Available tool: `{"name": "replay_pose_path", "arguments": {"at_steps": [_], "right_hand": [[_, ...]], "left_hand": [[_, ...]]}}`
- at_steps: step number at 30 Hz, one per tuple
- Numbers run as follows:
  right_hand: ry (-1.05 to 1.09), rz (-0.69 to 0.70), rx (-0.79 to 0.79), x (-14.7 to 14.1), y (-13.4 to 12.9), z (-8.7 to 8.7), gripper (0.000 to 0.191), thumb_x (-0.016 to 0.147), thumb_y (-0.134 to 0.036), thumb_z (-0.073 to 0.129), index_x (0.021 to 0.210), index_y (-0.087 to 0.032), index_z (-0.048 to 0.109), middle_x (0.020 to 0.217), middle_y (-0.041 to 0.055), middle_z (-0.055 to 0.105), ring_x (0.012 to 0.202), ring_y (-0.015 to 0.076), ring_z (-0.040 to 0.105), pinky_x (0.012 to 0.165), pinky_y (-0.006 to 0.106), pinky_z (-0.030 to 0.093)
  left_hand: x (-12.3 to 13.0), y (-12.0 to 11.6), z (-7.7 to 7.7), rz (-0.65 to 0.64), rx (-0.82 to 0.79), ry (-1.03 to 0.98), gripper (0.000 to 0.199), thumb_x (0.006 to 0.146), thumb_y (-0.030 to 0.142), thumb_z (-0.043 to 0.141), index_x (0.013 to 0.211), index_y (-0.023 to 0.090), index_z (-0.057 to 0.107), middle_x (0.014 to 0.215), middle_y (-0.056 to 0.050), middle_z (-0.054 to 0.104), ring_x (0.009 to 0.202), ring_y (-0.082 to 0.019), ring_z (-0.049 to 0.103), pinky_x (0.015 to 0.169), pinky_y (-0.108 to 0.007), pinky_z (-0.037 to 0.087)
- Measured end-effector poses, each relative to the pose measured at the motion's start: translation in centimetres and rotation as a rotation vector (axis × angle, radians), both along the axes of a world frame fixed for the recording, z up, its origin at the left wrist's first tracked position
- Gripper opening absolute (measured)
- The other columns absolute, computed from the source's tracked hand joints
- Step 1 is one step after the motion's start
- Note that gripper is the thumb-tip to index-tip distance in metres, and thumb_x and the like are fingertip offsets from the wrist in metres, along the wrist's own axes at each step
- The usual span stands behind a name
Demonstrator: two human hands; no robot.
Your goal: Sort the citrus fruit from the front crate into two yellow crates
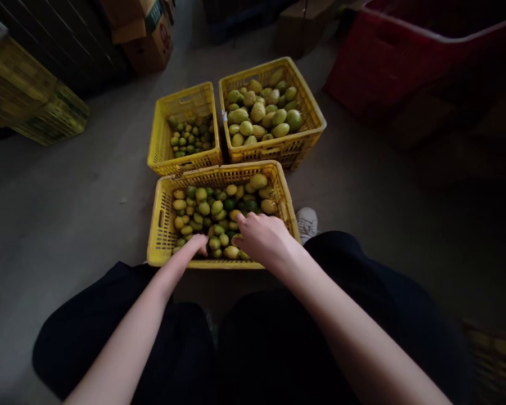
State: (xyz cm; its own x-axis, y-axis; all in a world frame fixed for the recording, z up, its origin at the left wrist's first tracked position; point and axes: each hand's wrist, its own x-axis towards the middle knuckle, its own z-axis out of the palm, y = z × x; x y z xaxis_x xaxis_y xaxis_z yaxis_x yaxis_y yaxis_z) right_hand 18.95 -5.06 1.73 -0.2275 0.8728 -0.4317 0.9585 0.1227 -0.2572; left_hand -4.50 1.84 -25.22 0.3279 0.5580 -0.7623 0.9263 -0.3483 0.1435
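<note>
The near yellow plastic crate (152, 247) stands before my knees, filled with green and yellow lemon-like fruit (203, 208). My left hand (199, 244) reaches down into its front left part. The fingertips there are lost among the fruit, so any hold is hidden. Over the right part of the same crate is my right hand (259, 233), palm down. Its thumb and fingers are spread apart, close to a yellow fruit (235, 215) at the fingertips. Larger pale yellow-green fruit (258, 181) lies in the crate's back right corner.
Behind stand two more yellow crates: the left one (162, 135) has small green fruit, the right one (316, 121) larger fruit. A red bin (362, 73) is at the upper right. Cardboard boxes (149, 48) and stacked yellow crates (50, 112) stand at upper left. A white shoe (307, 224) touches the floor beside the near crate.
</note>
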Motion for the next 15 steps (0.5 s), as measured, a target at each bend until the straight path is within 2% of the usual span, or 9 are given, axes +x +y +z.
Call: {"name": "replay_pose_path", "arguments": {"at_steps": [2,4,7,9,13,15], "right_hand": [[-0.004,0.001,-0.008,0.1,0.0,0.2,0.03,0.089,-0.021,0.047,0.114,-0.01,0.059,0.104,0.0192,0.069,0.102,0.0289,0.067,0.077,0.033,0.049],[-0.002,-0.002,0.001,0.3,-0.1,0.4,0.031,0.088,-0.02,0.048,0.115,-0.01,0.058,0.104,0.0189,0.069,0.103,0.029,0.067,0.078,0.033,0.049],[0.004,-0.001,0.014,0.4,0.0,0.7,0.032,0.089,-0.02,0.047,0.117,-0.01,0.058,0.105,0.0185,0.068,0.104,0.0294,0.066,0.078,0.033,0.049],[0.004,0.007,0.005,0.4,0.0,0.8,0.033,0.089,-0.02,0.048,0.118,-0.01,0.057,0.105,0.0184,0.069,0.104,0.0292,0.066,0.079,0.033,0.049],[0.001,0.025,-0.002,0.2,-0.1,0.8,0.034,0.088,-0.023,0.051,0.12,-0.011,0.057,0.106,0.0181,0.069,0.105,0.0285,0.066,0.079,0.031,0.048],[-0.004,0.032,-0.006,0.2,-0.1,0.8,0.036,0.089,-0.026,0.052,0.121,-0.01,0.056,0.107,0.0186,0.069,0.106,0.0288,0.066,0.08,0.032,0.048]], "left_hand": [[-0.2,-0.1,0.7,-0.027,-0.005,0.065,0.06,0.057,0.042,0.078,0.112,0.018,0.067,0.109,-0.013,0.071,0.097,-0.033,0.067,0.08,-0.037,0.052],[-0.2,-0.3,1.5,-0.061,0.019,0.117,0.069,0.064,0.051,0.072,0.121,0.013,0.061,0.114,-0.017,0.069,0.101,-0.034,0.066,0.08,-0.035,0.052],[0.3,-1.1,3.0,-0.129,0.083,0.132,0.091,0.069,0.054,0.066,0.143,0.008,0.039,0.125,-0.024,0.061,0.113,-0.037,0.06,0.088,-0.038,0.049],[0.8,-1.7,3.9,-0.197,0.102,0.123,0.094,0.071,0.05,0.067,0.148,0.011,0.03,0.128,-0.024,0.06,0.116,-0.038,0.058,0.092,-0.041,0.046],[1.7,-2.3,5.1,-0.311,0.073,0.096,0.078,0.074,0.051,0.066,0.143,0.024,0.041,0.12,-0.016,0.066,0.112,-0.035,0.061,0.092,-0.041,0.046],[2.2,-2.3,5.2,-0.33,0.064,0.093,0.074,0.075,0.052,0.065,0.141,0.026,0.044,0.118,-0.015,0.067,0.111,-0.035,0.061,0.092,-0.041,0.046]]}}
